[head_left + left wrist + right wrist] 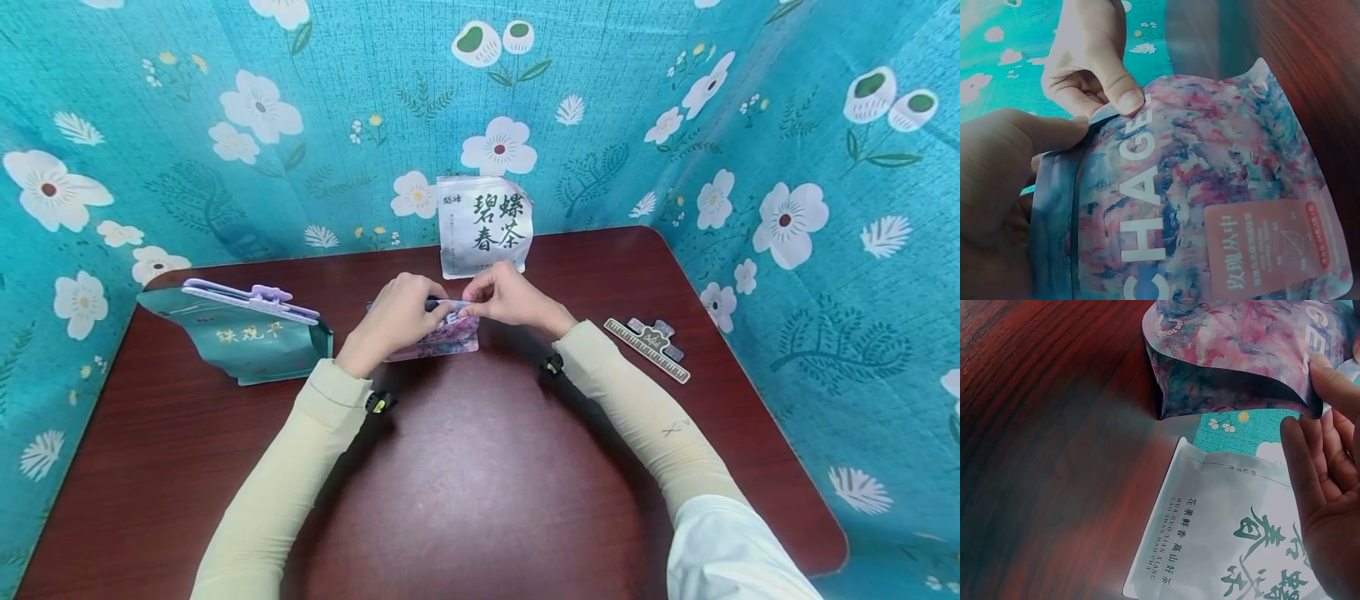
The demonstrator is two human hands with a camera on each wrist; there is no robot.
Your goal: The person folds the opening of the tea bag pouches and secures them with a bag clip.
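Note:
A tea pouch [452,337] with a pink, blue and purple painted pattern stands upright near the middle of the table, its top folded over. White capital letters and a pink label show on its front in the left wrist view. My left hand [403,315] grips the folded top strip, thumb [1060,132] lying along the crease. At the right end of that fold, my right hand [512,297] pinches the pouch's top corner, its thumb [1127,100] on the front face. In the right wrist view, the pouch's side gusset [1216,394] bulges outward.
Behind the pouch stands a white tea bag [486,229] with dark green characters, against a floral curtain [360,125]. To the left is a green tea bag [240,337] closed by a purple clip [251,300]. A ruler-shaped clip [648,346] lies on the table [480,483] at right.

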